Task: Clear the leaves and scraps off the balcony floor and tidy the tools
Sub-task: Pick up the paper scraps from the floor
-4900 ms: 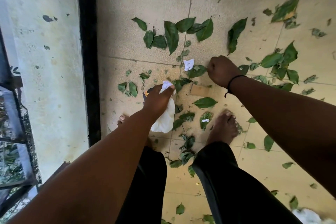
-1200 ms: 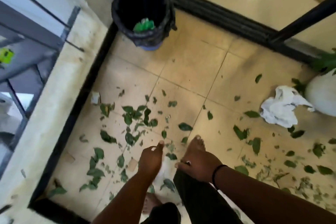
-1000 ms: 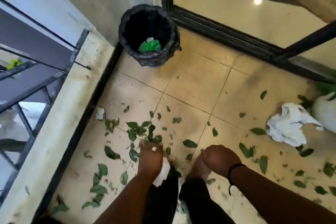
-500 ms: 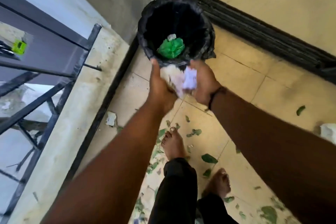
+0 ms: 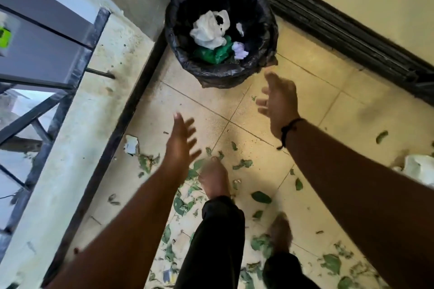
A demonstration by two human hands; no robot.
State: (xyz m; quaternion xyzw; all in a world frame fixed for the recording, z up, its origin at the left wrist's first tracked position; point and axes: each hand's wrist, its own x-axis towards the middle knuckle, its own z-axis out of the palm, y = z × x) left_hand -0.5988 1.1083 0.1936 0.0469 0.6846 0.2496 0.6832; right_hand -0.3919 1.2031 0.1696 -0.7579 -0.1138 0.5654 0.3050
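Dropped since half a second ago: white scraps (image 5: 207, 30) now inside the bin (image 5: 270, 37), ahead of both sets of fingertips, no longer clutched between them. Left hand (image 5: 179, 145) and right hand (image 5: 279, 103) both empty, fingers spread and relaxed. Leaves (image 5: 260, 196) scattered on the floor (image 5: 312, 105) below and behind the fingers, beside the bare feet. Risk: slipping on leaves underfoot, or knocking the bin over on the next reach

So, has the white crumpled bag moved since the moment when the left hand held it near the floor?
Yes. The white bag now lies inside the black bin, on the green rubbish. Both hands are open and hold nothing.
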